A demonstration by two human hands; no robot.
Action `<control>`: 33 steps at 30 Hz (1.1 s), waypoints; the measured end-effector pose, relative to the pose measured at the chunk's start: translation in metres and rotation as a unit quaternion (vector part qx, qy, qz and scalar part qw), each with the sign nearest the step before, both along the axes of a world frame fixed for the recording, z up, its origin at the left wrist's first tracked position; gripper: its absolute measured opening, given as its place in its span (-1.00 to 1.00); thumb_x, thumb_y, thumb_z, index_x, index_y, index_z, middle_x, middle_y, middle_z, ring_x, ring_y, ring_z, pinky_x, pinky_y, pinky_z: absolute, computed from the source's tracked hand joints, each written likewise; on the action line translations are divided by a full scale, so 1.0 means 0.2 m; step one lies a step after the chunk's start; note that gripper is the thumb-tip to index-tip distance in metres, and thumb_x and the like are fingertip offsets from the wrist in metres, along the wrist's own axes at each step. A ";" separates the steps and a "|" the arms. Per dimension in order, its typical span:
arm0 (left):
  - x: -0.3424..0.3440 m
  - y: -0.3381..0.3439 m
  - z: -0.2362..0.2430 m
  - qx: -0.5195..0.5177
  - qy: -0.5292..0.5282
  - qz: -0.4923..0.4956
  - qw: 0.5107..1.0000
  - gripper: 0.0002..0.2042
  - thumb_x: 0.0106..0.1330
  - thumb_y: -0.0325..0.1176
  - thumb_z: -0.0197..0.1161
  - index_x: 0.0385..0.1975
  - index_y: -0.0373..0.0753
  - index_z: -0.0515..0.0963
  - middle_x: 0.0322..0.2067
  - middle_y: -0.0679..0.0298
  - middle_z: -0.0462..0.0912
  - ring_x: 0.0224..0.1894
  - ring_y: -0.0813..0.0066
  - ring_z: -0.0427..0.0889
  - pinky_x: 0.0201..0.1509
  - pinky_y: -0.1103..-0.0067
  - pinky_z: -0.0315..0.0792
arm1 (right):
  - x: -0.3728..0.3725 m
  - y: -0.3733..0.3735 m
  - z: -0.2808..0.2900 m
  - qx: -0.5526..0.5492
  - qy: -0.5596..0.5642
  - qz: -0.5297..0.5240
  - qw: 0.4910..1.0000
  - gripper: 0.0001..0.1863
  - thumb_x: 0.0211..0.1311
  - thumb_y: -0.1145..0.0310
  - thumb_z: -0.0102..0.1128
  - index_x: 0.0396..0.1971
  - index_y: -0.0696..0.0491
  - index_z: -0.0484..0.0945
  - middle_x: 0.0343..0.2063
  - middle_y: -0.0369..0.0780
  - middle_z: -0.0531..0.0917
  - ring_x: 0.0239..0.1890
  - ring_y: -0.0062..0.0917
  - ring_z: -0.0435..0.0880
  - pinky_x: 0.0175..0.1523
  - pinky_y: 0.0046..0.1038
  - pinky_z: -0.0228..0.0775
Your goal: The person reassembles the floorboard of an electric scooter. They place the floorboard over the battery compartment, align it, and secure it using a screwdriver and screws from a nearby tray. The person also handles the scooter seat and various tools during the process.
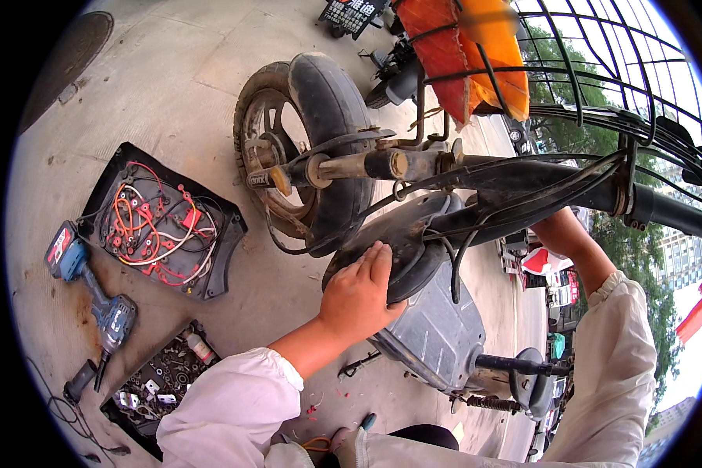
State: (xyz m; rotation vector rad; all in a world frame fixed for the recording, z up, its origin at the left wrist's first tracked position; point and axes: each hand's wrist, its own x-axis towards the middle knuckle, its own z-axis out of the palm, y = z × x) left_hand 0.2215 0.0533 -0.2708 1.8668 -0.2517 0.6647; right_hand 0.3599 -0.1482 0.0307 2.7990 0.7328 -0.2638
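My left hand rests over the edge of a curved black plastic cover on a dusty scooter, its fingers pressed on the surface. My right hand reaches behind the black steering column, its fingers hidden. Above the cover are the rusty front fork, loose black cables and the front wheel. A grey footboard extends below the cover.
Left lie a panel of tangled wires, a cordless impact wrench and a hardware tray. A wire basket with orange cloth overhangs the top right. Parked scooters stand behind; a manhole cover is top left.
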 end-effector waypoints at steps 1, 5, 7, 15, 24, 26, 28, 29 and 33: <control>0.00 -0.01 0.01 -0.005 -0.005 0.002 1.000 -0.23 0.03 -0.21 0.49 0.21 -0.49 0.34 0.11 -0.21 0.58 0.04 -0.04 0.69 0.08 0.33 0.61 | 0.02 -0.02 0.03 -0.071 -0.038 0.039 0.996 -0.75 0.30 0.54 0.08 -0.09 0.17 0.66 -0.09 -0.02 0.73 0.01 -0.08 0.67 0.13 -0.20 0.50; 0.01 -0.03 0.02 -0.003 0.009 -0.019 1.000 -0.26 0.04 -0.20 0.45 0.19 -0.48 0.35 0.13 -0.23 0.56 0.09 -0.05 0.66 0.13 0.31 0.58 | 0.09 0.08 0.08 -0.206 -0.031 -0.080 0.975 -0.74 0.35 0.47 0.07 -0.04 0.13 0.65 -0.07 0.00 0.72 0.03 -0.07 0.66 0.17 -0.20 0.47; 0.01 0.01 0.00 0.022 0.011 -0.015 1.000 -0.26 0.04 -0.19 0.45 0.19 -0.48 0.36 0.15 -0.24 0.55 0.12 -0.06 0.66 0.14 0.30 0.59 | 0.01 0.16 0.06 -0.100 0.019 -0.106 0.989 -0.74 0.34 0.41 0.14 -0.04 0.12 0.65 -0.08 0.01 0.72 0.02 -0.06 0.66 0.17 -0.22 0.47; 0.00 -0.06 0.01 0.006 0.019 -0.003 1.000 -0.20 -0.04 -0.23 0.56 0.24 -0.39 0.39 -0.18 -0.05 0.71 -0.19 -0.03 0.73 -0.08 0.30 0.59 | 0.09 0.07 0.04 -0.049 -0.027 -0.323 0.945 -0.37 0.42 -0.17 0.05 -0.34 0.20 0.67 -0.45 -0.11 0.61 -0.46 -0.25 0.61 -0.35 -0.22 0.49; -0.01 -0.04 0.06 0.003 0.024 -0.006 1.000 -0.28 -0.02 -0.31 0.54 0.21 -0.35 0.43 -0.18 -0.06 0.72 -0.16 -0.07 0.73 -0.06 0.27 0.58 | -0.07 0.06 0.03 -0.085 -0.081 -0.028 0.993 -0.58 0.43 0.03 0.22 -0.32 0.15 0.62 -0.37 -0.09 0.75 -0.28 -0.17 0.74 -0.17 -0.22 0.55; 0.00 -0.05 0.03 0.020 0.012 -0.003 1.000 -0.23 -0.04 -0.31 0.54 0.24 -0.40 0.39 -0.13 -0.07 0.70 -0.16 -0.06 0.73 -0.06 0.27 0.59 | 0.03 0.02 -0.03 -0.015 -0.127 -0.193 0.973 -0.40 0.45 -0.09 0.15 -0.45 0.23 0.70 -0.53 -0.06 0.73 -0.47 -0.22 0.73 -0.26 -0.24 0.56; -0.01 -0.06 0.04 0.004 0.018 -0.013 1.000 -0.25 -0.04 -0.35 0.52 0.24 -0.38 0.40 -0.12 -0.06 0.70 -0.15 -0.07 0.73 -0.04 0.28 0.59 | 0.05 0.03 0.02 -0.049 -0.064 -0.281 0.956 -0.52 0.45 0.01 0.19 -0.31 0.22 0.65 -0.41 -0.05 0.73 -0.35 -0.24 0.75 -0.18 -0.25 0.56; -0.01 -0.04 0.04 0.007 0.026 -0.012 1.000 -0.25 -0.04 -0.35 0.52 0.24 -0.37 0.41 -0.12 -0.06 0.70 -0.14 -0.07 0.73 -0.04 0.28 0.59 | 0.05 0.01 0.01 -0.031 -0.061 -0.203 0.977 -0.57 0.44 0.05 0.20 -0.25 0.21 0.62 -0.35 -0.05 0.72 -0.30 -0.24 0.75 -0.15 -0.26 0.55; -0.01 -0.02 0.05 0.015 0.031 0.003 0.999 -0.27 -0.04 -0.36 0.51 0.23 -0.35 0.42 -0.13 -0.06 0.71 -0.15 -0.06 0.73 -0.05 0.29 0.60 | -0.02 -0.07 0.01 -0.020 -0.055 0.068 0.996 -0.66 0.40 0.19 0.26 -0.05 0.12 0.49 -0.13 -0.04 0.66 -0.13 -0.18 0.70 -0.02 -0.24 0.52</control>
